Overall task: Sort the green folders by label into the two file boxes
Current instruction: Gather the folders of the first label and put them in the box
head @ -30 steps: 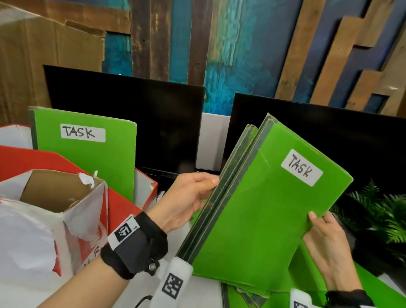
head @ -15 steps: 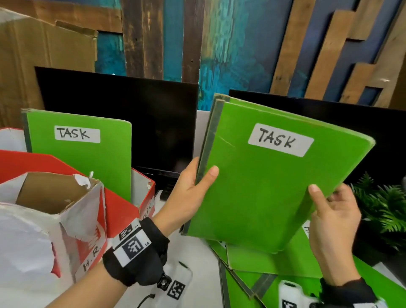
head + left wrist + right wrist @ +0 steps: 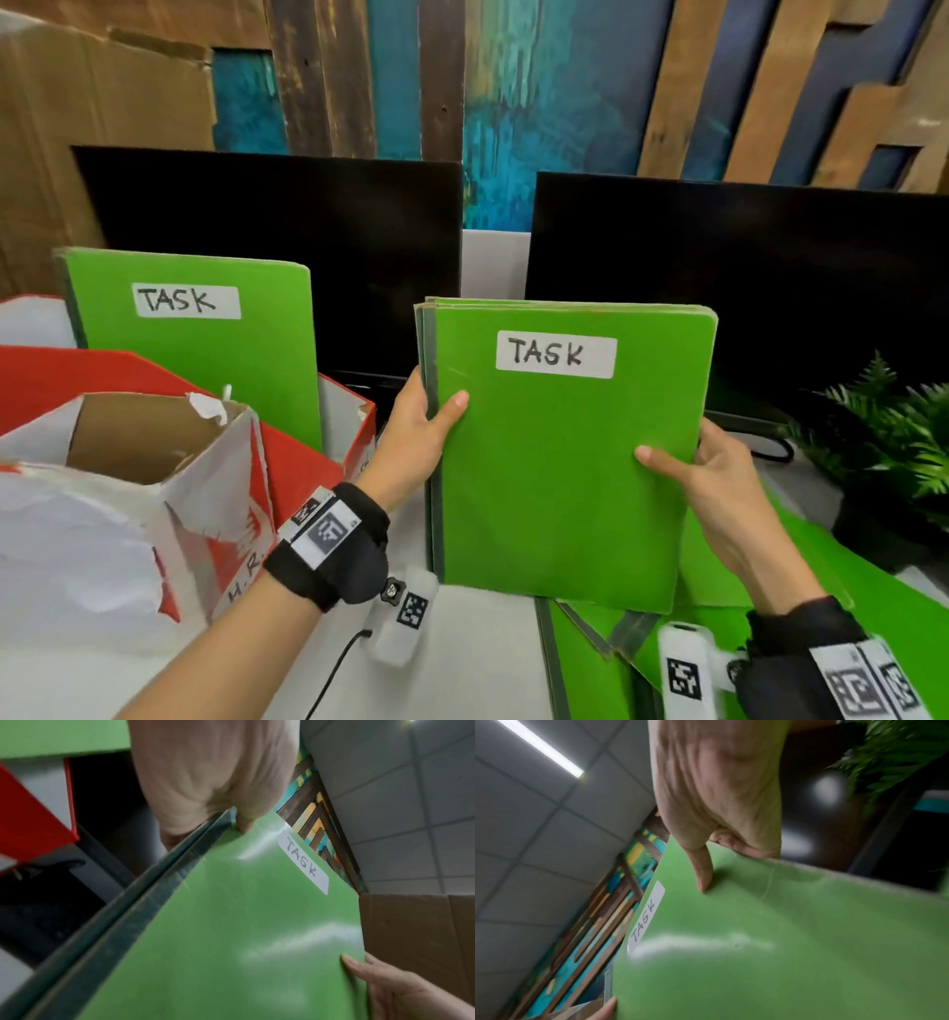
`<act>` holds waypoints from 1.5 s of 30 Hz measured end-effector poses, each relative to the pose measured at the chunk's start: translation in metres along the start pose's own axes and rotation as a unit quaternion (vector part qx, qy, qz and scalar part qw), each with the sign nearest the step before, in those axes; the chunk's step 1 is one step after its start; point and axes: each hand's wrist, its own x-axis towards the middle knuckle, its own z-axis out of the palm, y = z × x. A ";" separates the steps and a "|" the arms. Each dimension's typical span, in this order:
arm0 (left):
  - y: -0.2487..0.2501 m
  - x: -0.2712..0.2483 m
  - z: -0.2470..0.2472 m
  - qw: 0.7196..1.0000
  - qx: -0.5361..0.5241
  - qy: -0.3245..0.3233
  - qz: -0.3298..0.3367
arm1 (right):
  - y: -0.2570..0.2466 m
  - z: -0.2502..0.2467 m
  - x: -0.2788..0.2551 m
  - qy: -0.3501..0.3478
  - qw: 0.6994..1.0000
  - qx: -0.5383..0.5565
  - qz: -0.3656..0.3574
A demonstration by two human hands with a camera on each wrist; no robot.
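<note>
I hold a small stack of green folders (image 3: 554,462) upright in front of me, the front one labelled TASK (image 3: 556,355). My left hand (image 3: 421,431) grips the dark spine edge, thumb on the front cover. My right hand (image 3: 703,473) pinches the right edge, thumb on the front. The same stack of folders (image 3: 231,933) (image 3: 782,943) fills both wrist views. Another TASK folder (image 3: 195,339) stands in the red file box (image 3: 303,462) at the left. Nearer me is a torn white and red file box (image 3: 154,514) marked H.R. More green folders (image 3: 719,591) lie flat below.
Two dark monitors (image 3: 287,246) (image 3: 744,277) stand behind on the white desk (image 3: 477,658). A fern-like plant (image 3: 893,437) sits at the right. Brown cardboard (image 3: 77,128) leans at the back left. A cable (image 3: 334,673) runs near my left wrist.
The held stack has turned from tilted right to upright and squared toward me, and moved down and left. My left hand shifted its grip along the spine.
</note>
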 end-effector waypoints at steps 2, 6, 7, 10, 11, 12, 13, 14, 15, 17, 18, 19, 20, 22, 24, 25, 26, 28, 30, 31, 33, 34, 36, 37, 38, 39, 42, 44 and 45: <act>-0.001 0.002 -0.006 1.000 0.001 0.005 0.001 | -0.006 0.003 -0.001 -0.006 1.000 0.020 -0.023; 0.006 -0.001 -0.034 0.982 0.112 0.140 0.061 | -0.035 0.024 0.005 0.015 0.995 0.029 -0.098; 0.005 -0.003 -0.043 0.967 0.179 0.163 0.077 | -0.044 0.030 0.011 0.032 0.993 0.045 -0.107; -0.011 -0.012 -0.067 0.840 0.528 0.116 0.049 | -0.072 0.052 0.024 0.077 0.985 0.112 -0.109; -0.016 -0.018 -0.072 0.782 0.619 0.075 0.008 | -0.082 0.063 0.028 0.072 0.985 0.117 -0.104; -0.019 -0.024 -0.075 0.740 0.671 0.030 -0.029 | -0.093 0.079 0.028 0.065 0.984 0.126 -0.111; -0.024 -0.030 -0.076 0.714 0.699 0.000 -0.037 | -0.100 0.096 0.032 0.070 0.977 0.147 -0.136; -0.030 -0.033 -0.076 0.692 0.722 -0.014 -0.029 | -0.106 0.112 0.037 0.051 0.968 0.188 -0.157; -0.035 -0.036 -0.076 0.677 0.735 -0.020 -0.030 | -0.110 0.130 0.042 0.035 0.960 0.221 -0.171; -0.036 -0.039 -0.075 0.668 0.743 -0.017 -0.030 | -0.113 0.164 0.049 0.003 0.951 0.259 -0.167; -0.038 -0.039 -0.075 0.663 0.748 -0.016 -0.028 | -0.113 0.179 0.052 -0.009 0.950 0.266 -0.165; -0.040 -0.038 -0.074 0.658 0.752 -0.019 -0.030 | -0.111 0.195 0.055 -0.014 0.948 0.274 -0.161; -0.042 -0.037 -0.073 0.654 0.755 -0.024 -0.025 | -0.109 0.210 0.057 -0.023 0.946 0.287 -0.147; -0.038 -0.037 -0.075 0.663 0.749 -0.021 -0.004 | -0.106 0.240 0.059 -0.050 0.941 0.314 -0.118; -0.033 -0.037 -0.077 0.682 0.731 -0.029 -0.001 | -0.098 0.264 0.063 -0.061 0.941 0.320 -0.088; -0.032 -0.037 -0.077 0.686 0.727 -0.027 0.000 | -0.094 0.275 0.066 -0.062 0.944 0.315 -0.075; -0.032 -0.036 -0.079 0.688 0.725 -0.029 0.002 | -0.090 0.284 0.067 -0.064 0.947 0.308 -0.066; -0.034 -0.034 -0.080 0.688 0.725 -0.038 0.003 | -0.079 0.302 0.069 -0.075 0.951 0.296 -0.054; -0.036 -0.030 -0.080 0.681 0.731 -0.040 -0.002 | -0.066 0.316 0.068 -0.096 0.956 0.275 -0.039; -0.038 -0.029 -0.081 0.678 0.734 -0.038 -0.004 | -0.057 0.322 0.068 -0.106 0.958 0.263 -0.030; -0.041 -0.027 -0.082 0.677 0.735 -0.042 -0.002 | -0.039 0.329 0.068 -0.122 0.965 0.233 -0.007; -0.041 -0.028 -0.082 0.677 0.735 -0.045 -0.001 | -0.031 0.331 0.068 -0.128 0.969 0.214 0.006; -0.042 -0.029 -0.082 0.677 0.735 -0.050 0.002 | -0.015 0.332 0.070 -0.152 0.973 0.171 0.026; -0.041 -0.030 -0.081 0.674 0.737 -0.051 0.001 | -0.008 0.331 0.071 -0.170 0.974 0.143 0.035; -0.039 -0.032 -0.081 0.671 0.740 -0.051 -0.001 | -0.004 0.328 0.070 -0.190 0.975 0.106 0.040; -0.039 -0.033 -0.081 0.671 0.740 -0.051 -0.002 | 0.002 0.327 0.071 -0.207 0.975 0.069 0.042; -0.037 -0.033 -0.081 0.672 0.738 -0.059 -0.012 | 0.010 0.323 0.074 -0.222 0.974 -0.028 0.024; -0.039 -0.033 -0.080 0.666 0.743 -0.060 -0.015 | 0.011 0.323 0.077 -0.217 0.974 -0.070 0.011; -0.038 -0.033 -0.080 0.664 0.746 -0.058 -0.015 | 0.010 0.324 0.077 -0.216 0.973 -0.084 0.009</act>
